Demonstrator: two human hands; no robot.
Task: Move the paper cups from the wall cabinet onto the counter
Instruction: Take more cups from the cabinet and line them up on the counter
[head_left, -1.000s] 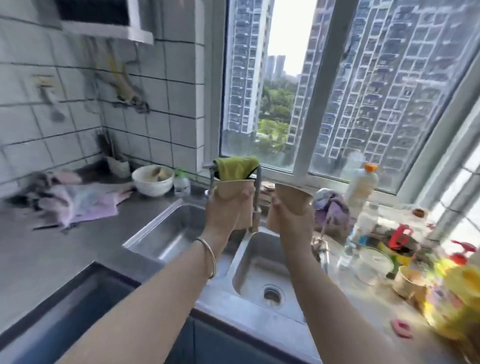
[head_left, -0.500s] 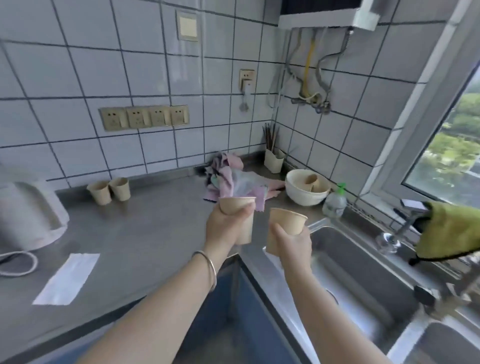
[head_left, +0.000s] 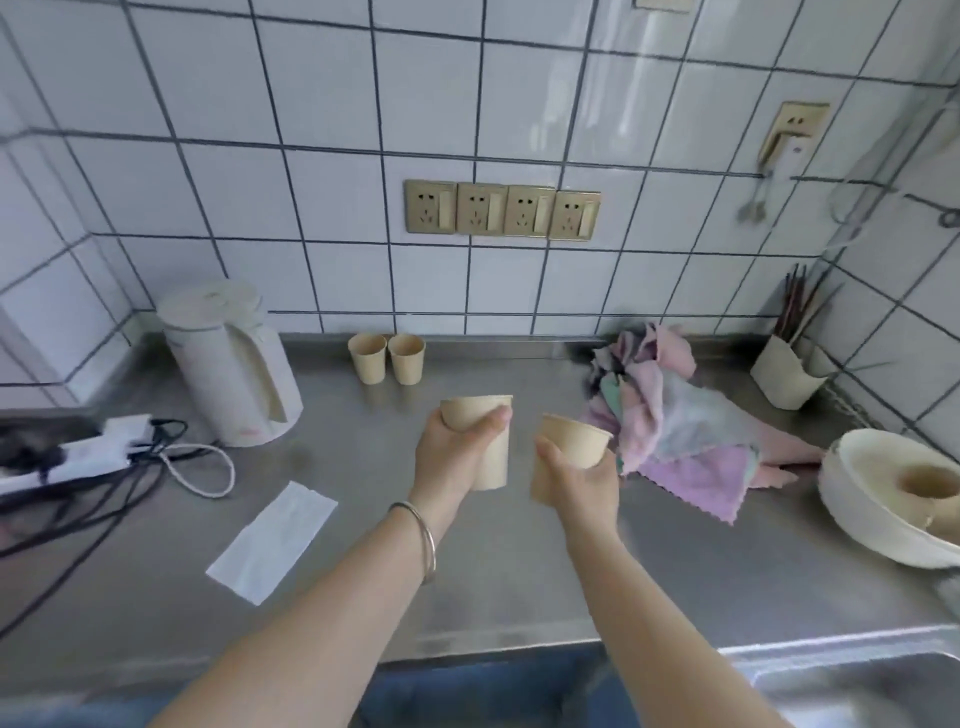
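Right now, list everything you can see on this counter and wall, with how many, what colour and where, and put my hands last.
paper cups on the counter: 2, tan, upright side by side at the back wall
held paper cups: 2, tan, one in each hand above the counter
kettle: 1, white, back left
power strip: 1, white with black cables, far left
paper napkin: 1, white, flat, front left
cloths: a heap, pink, purple and grey, right of centre
bowl: 1, cream, far right
chopstick holder: 1, cream, back right corner
wall sockets: 4 in a row, gold, on the tiles
counter: 1, steel
left hand: grips one cup, bangle on wrist
right hand: grips the other cup
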